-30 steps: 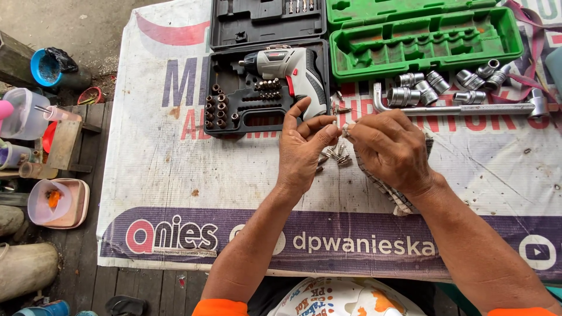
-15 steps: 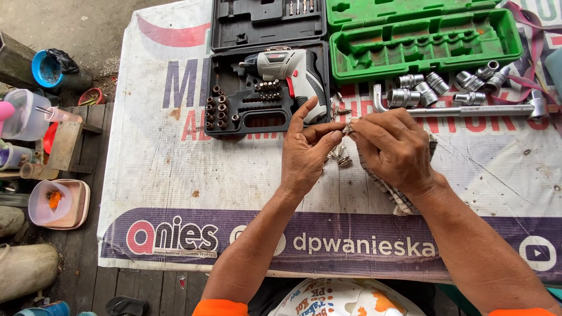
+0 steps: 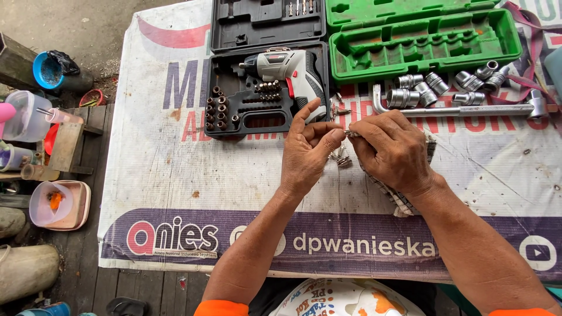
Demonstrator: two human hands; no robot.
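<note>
My left hand (image 3: 307, 151) and my right hand (image 3: 391, 151) meet over the middle of the banner-covered table (image 3: 164, 169). Between their fingertips they pinch a small metal screwdriver bit (image 3: 350, 133). A checked cloth (image 3: 404, 196) lies under my right hand. Several loose bits (image 3: 341, 158) lie on the banner just below the fingers. Right behind my left hand sits an open black tool case (image 3: 266, 88) with a grey and white cordless screwdriver (image 3: 287, 67) and rows of small sockets (image 3: 218, 111).
An open green plastic case (image 3: 424, 35) stands at the back right. In front of it lie several chrome sockets (image 3: 430, 88) and a long wrench bar (image 3: 468, 110). Left of the table, on the ground, are plastic tubs (image 3: 55, 205) and a blue bucket (image 3: 47, 70).
Both hands have lifted slightly away from the loose bits and brought their fingertips together on one bit, the left forefinger now raised toward the black case.
</note>
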